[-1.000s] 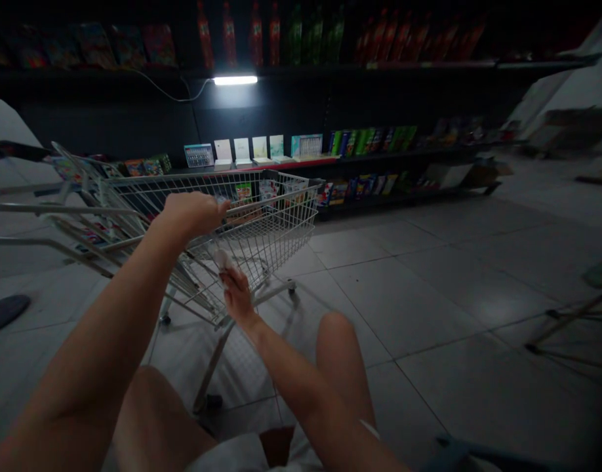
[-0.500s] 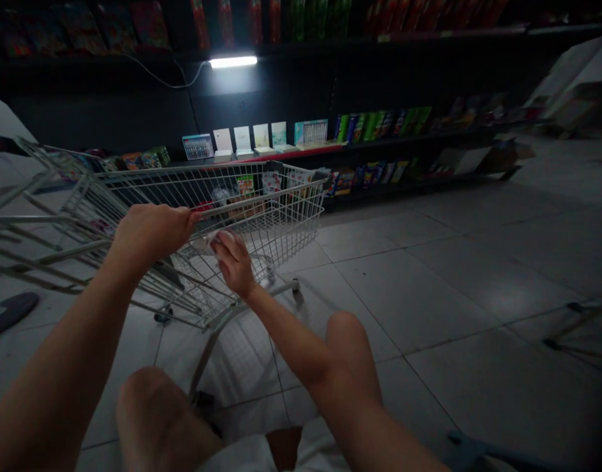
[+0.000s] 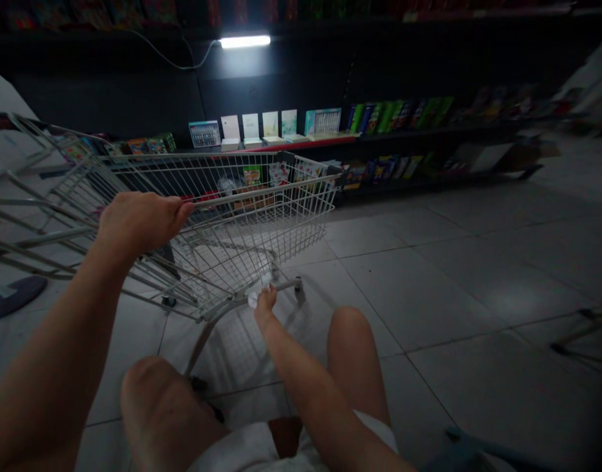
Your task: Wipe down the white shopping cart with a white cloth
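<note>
A grey wire shopping cart (image 3: pixel 291 226) stands sideways in front of my knees. My left hand (image 3: pixel 142 219) is wrapped round its top side rail, towards the left. Lower down, my right hand (image 3: pixel 265 301) is closed on a crumpled white wipe (image 3: pixel 253 299) and holds it at the lower frame tube (image 3: pixel 286 284), near a wheel. Part of the wipe is hidden by my fingers. Through the mesh I see packets and a brown box behind the cart.
Shelves along the wall carry notebooks (image 3: pixel 250 128), green and blue cans (image 3: pixel 387 117) and snack packets (image 3: pixel 384 169). A lit tube lamp (image 3: pixel 245 42) hangs above them. Thin metal legs (image 3: pixel 583 334) stand at the right. Grey floor tiles (image 3: pixel 458 275) stretch out to the right.
My right hand has moved down with the wipe, from the cart's basket side to its lower frame tube. My left hand stays on the top rail. The view has shifted slightly.
</note>
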Demonstrator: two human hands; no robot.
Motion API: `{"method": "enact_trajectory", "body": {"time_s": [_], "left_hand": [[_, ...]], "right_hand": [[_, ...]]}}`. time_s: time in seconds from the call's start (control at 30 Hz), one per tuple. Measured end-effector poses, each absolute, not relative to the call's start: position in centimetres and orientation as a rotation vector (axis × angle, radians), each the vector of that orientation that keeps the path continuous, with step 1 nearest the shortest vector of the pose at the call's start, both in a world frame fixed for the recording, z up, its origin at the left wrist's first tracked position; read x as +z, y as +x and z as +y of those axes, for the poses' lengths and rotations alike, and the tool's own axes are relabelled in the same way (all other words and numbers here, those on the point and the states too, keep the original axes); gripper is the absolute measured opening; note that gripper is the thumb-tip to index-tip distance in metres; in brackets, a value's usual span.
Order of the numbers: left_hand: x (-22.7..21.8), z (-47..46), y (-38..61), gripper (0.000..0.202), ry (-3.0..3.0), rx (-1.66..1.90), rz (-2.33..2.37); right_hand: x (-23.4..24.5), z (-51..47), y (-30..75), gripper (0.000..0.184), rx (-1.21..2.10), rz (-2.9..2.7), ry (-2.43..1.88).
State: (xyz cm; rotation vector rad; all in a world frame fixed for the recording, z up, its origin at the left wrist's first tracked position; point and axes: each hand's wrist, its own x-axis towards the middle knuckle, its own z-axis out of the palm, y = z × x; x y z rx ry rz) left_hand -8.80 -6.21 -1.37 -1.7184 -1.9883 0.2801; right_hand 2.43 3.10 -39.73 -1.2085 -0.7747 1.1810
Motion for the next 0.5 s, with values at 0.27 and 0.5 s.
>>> {"method": "enact_trajectory", "body": {"time_s": [0.27,0.5], "left_hand": [[-1.5,-6.1,-8.7,0.072,-1.755,0.266,-2.024],[-1.3,-6.4,-8.7,0.07,-1.767,0.24,-2.003]], "right_hand": [[-23.6,3.6,-0.8,0.029,1.119,-0.86,-0.772],[-18.8,3.3,0.8,0.021,0.25,-1.626,-0.474]]}}
